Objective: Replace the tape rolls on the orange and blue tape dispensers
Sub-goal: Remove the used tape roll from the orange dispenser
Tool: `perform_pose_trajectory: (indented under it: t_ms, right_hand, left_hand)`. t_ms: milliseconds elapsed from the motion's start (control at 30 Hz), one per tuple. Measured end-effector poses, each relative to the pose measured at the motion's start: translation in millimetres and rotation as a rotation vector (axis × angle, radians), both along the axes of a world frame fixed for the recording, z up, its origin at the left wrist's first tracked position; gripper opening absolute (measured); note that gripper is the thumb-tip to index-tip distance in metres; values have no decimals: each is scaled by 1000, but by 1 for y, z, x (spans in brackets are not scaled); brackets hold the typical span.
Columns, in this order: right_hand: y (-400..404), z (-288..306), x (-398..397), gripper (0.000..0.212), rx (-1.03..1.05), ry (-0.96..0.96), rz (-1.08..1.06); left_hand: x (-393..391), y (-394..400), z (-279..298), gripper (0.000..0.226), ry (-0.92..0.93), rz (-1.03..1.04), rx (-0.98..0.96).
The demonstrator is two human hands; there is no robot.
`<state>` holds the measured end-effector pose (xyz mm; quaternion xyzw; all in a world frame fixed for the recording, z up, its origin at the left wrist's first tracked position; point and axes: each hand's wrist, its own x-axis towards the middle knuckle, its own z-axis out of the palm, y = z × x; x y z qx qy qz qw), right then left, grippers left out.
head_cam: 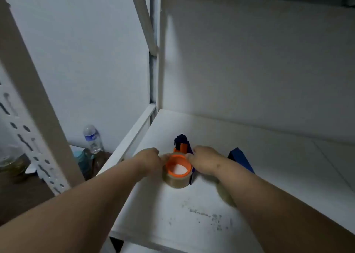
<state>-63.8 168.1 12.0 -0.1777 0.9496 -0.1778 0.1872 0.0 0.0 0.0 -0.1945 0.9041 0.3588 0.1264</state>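
With the left hand (148, 157) and right hand (204, 159) each pinching the brown tape roll (176, 178) on the orange-and-dark-blue plastic tape dispenser (181, 151), an uneven pull may jam it on the orange hub or tip the dispenser on the white shelf (259, 156).

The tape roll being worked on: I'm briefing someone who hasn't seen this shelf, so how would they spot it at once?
Find the white shelf board between the two forearms. Where the left hand and right hand meet sits the brown tape roll, seated on the orange dispenser. Unlike the dark blue dispenser to its right, it is round, translucent brown, with a bright orange ring inside.
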Motion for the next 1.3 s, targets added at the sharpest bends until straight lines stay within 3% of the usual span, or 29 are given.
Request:
perform_pose_trajectory:
  t_ms: [133, 233, 333, 400, 500, 633, 867, 1000, 1167, 1300]
  right_hand:
    - [-8, -15, -8, 35, -35, -85, -76]
    - [-13, -11, -14, 34, -50, -65, -103]
    - [-15, -5, -13, 27, -86, -73, -154]
    - [-18, -4, -12, 15, -224, -112, -239]
    - [-18, -1, -10, 41, -464, -259, -377]
    - [-11, -1, -4, 48, -589, -372, -447]
    - [-1, -6, 7, 18, -925, -595, -625]
    - [3, -5, 8, 17, -900, -505, -585]
    - [4, -5, 6, 21, -706, -213, -543]
    - [10, -7, -5, 35, -693, -126, -674]
  left_hand:
    - [-3, 10, -4, 51, -18, -75, -60]
    - [-10, 12, -10, 30, 51, -43, 37]
    - [-16, 10, -9, 24, 132, -19, 36]
    - [-19, 8, -8, 20, 207, 21, 78]
    - [-23, -1, -8, 17, 264, 68, 175]
    - [-22, -7, -13, 20, 304, 88, 229]
    - [-12, -1, -25, 18, 389, 172, 609]
    - [-10, 0, -19, 22, 394, 128, 584]
    - [-8, 4, 1, 29, 665, 20, 313]
    - [-13, 0, 18, 27, 725, 298, 451]
